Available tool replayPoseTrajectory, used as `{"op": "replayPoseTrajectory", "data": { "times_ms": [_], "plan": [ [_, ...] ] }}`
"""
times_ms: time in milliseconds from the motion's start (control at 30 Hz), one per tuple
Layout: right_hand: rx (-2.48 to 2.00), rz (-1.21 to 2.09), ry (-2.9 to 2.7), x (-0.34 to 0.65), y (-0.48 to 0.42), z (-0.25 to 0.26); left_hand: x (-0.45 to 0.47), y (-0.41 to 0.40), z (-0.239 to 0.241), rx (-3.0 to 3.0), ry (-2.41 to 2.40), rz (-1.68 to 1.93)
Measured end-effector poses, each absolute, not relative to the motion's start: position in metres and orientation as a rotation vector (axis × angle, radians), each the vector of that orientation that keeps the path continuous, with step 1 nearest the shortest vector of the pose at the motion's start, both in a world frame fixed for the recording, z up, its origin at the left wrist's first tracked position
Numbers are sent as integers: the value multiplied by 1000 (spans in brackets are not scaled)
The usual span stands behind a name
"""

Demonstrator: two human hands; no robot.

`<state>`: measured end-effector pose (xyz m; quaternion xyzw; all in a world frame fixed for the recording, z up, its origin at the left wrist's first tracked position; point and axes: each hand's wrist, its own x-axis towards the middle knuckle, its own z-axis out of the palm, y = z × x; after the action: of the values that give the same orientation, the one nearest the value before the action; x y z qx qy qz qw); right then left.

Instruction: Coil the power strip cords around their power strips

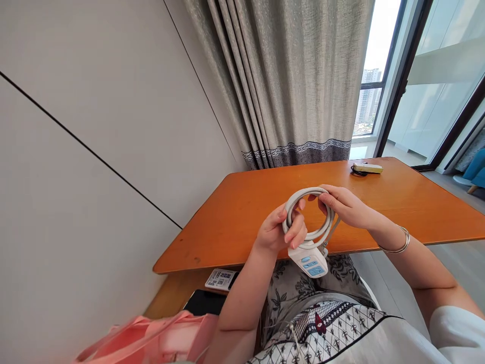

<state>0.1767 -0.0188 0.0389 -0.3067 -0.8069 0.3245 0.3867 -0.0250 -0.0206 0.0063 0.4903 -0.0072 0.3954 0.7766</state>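
Observation:
A pale grey power cord [303, 193] is wound into a round coil between my two hands, over the near edge of the table. My left hand [286, 225] closes its fingers around the coil's left side. On the upper right, my right hand [343, 203] grips the coil with thumb and fingers. Below the coil hangs a white power strip [308, 260] with blue sockets, tilted above my lap. Part of the cord near the strip is hidden behind the loops.
The orange wooden table [235, 217] spans in front of me. At its far right lies another power strip [367, 168] with a black cord. Beside me on the left are a pink bag [151, 338], a black flat object [206, 302] and a labelled packet [222, 279]. A curtain [299, 76] hangs behind.

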Motion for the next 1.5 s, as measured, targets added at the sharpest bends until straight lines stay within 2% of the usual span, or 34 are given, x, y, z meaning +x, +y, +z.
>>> {"op": "replayPoseTrajectory", "data": {
  "times_ms": [133,367,500,667,867,967,1100,1200,1333,1400,1500],
  "plan": [
    [-866,751,-2096,181,-17,41,-27,-19,12,1018,140,868],
    [-742,1025,-1969,183,-7,26,-18,-25,12,886,189,987],
    [-781,976,-1855,178,-10,4,-19,-29,21,771,183,1175],
    [-1025,704,-2096,180,-17,-18,-23,-30,30,705,241,1457],
    [-1425,-69,-2407,181,-21,-25,-7,-28,23,787,356,1745],
    [-1564,-129,-2476,172,-31,-19,4,-26,10,899,383,1895],
    [-1394,303,-2499,163,-42,-9,11,-26,-7,1144,348,1950],
    [-1055,916,-2322,161,-43,-3,8,-26,-16,1317,371,1815],
    [-793,1731,-1752,161,-39,-2,1,-23,-26,1464,437,1539],
    [-721,1966,-1509,162,-37,-4,-2,-21,-30,1434,454,1496],
    [-625,2152,-1278,164,-36,-5,-3,-19,-33,1382,437,1456]
  ]
}}
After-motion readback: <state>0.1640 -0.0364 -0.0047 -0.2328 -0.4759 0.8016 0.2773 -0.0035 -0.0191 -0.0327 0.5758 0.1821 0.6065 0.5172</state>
